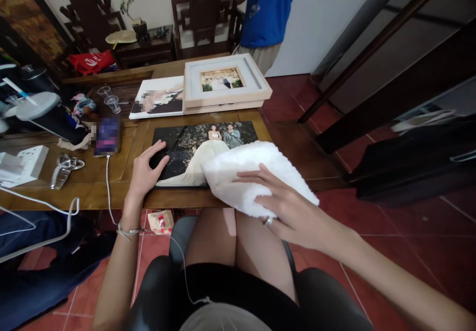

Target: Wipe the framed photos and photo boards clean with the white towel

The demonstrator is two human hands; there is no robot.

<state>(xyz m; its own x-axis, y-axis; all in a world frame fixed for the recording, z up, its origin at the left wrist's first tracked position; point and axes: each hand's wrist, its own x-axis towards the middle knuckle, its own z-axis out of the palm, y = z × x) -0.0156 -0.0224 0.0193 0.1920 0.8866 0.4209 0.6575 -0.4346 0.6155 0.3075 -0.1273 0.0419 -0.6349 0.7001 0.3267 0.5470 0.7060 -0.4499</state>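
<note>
A glossy wedding photo panel (186, 147) lies flat near the front edge of the wooden table, showing a couple and a long white dress. At its left edge rests my left hand (145, 172), thumb and fingers spread apart, the fingertips touching the panel. My right hand (284, 204), with a ring on it, grips a fluffy white towel (275, 157). The towel covers the panel's lower right part and hangs past the table's front edge. Parts of the right fingers are hidden in the towel's folds.
Behind the panel are a framed photo in a box (226, 100) and a white-edged photo panel (163, 98). To the left lie a charging phone (107, 136), a hair claw (66, 169), a power strip (33, 165) and cables. A person in a blue shirt (267, 13) stands beyond.
</note>
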